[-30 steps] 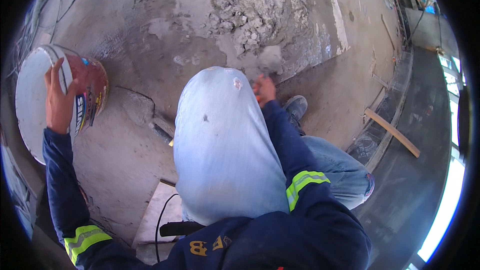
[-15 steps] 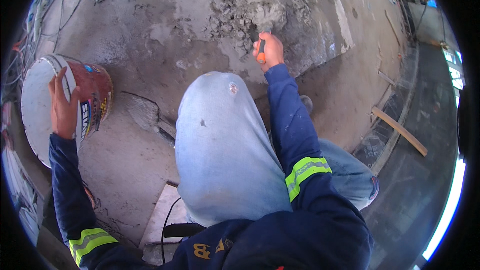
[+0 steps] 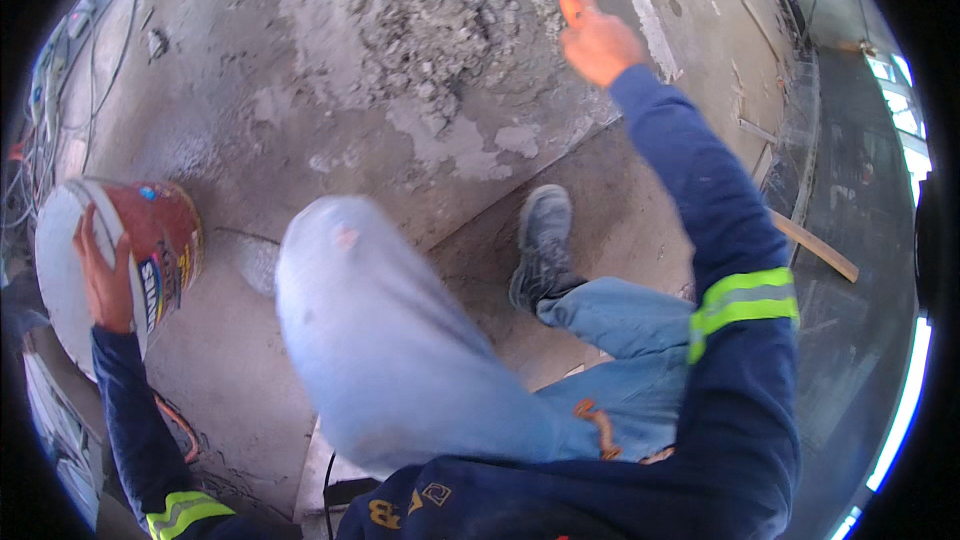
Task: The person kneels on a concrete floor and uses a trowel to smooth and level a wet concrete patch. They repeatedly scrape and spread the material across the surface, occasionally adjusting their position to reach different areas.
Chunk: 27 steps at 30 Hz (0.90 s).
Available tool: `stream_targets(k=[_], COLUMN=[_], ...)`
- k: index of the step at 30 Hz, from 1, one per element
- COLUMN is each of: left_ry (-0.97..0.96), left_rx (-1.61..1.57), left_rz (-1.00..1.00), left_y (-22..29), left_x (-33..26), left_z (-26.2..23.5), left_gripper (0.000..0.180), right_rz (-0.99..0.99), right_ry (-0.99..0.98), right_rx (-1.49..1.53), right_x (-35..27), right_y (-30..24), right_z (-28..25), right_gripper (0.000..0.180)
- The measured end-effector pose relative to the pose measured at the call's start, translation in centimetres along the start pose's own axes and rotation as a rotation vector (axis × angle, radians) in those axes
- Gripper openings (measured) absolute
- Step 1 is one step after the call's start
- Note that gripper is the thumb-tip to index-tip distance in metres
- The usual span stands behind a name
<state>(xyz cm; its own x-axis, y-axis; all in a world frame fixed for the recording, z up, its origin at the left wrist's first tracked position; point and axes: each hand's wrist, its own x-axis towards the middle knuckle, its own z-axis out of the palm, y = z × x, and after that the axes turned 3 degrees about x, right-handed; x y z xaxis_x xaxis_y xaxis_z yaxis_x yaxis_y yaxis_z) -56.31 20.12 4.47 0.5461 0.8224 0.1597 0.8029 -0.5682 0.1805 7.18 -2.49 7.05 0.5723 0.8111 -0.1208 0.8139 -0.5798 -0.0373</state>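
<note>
My left hand [image 3: 103, 275] is on the rim of a red bucket [image 3: 165, 230], its fingers over the pale round top and its thumb against the side. Whether that top is a lid or the inside, I cannot tell. Out in front on the right, my right hand [image 3: 603, 45] is closed around the orange handle of a trowel [image 3: 572, 8]; the hand is blurred and the blade does not show clearly. A heap of grey wet mortar [image 3: 425, 40] spreads over the floor to the left of that hand.
A flat grey blade [image 3: 250, 258] lies beside the bucket, partly behind my knee [image 3: 340, 240]. My boot [image 3: 545, 230] rests on the floor below the mortar. Cables [image 3: 100, 80] run along the left edge. A wooden strip [image 3: 815, 245] lies at the right.
My right hand has moved right, away from the mortar heap, with the trowel. The view has shifted, and my boot now shows. My left hand stays on the bucket.
</note>
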Motion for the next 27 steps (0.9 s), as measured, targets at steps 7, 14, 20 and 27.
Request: stream_targets(k=[7, 14, 20, 27], left_ry=[0.054, -0.027, -0.029, 0.027], left_rx=[0.201, 0.253, 0.132, 0.128], left_rz=[-0.021, -0.024, -0.035, -0.023], left_y=[0.5, 0.8, 4.0, 3.9], left_x=[0.1, -0.4, 0.9, 0.4], left_z=[-1.6, -1.6, -0.9, -1.5], left_gripper=[0.062, 0.066, 0.070, 0.070], right_rz=[0.365, 0.837, 0.675, 0.468], right_ry=[-0.088, -0.213, -0.412, -0.283], right_rx=[0.475, 1.393, 1.720, 1.497], right_x=[-0.2, -1.8, 2.0, 0.6], right_y=[20.0, 19.0, 12.2, 6.3], right_z=[4.9, 18.6, 14.9, 11.7], right_gripper=[0.036, 0.023, 0.019, 0.021])
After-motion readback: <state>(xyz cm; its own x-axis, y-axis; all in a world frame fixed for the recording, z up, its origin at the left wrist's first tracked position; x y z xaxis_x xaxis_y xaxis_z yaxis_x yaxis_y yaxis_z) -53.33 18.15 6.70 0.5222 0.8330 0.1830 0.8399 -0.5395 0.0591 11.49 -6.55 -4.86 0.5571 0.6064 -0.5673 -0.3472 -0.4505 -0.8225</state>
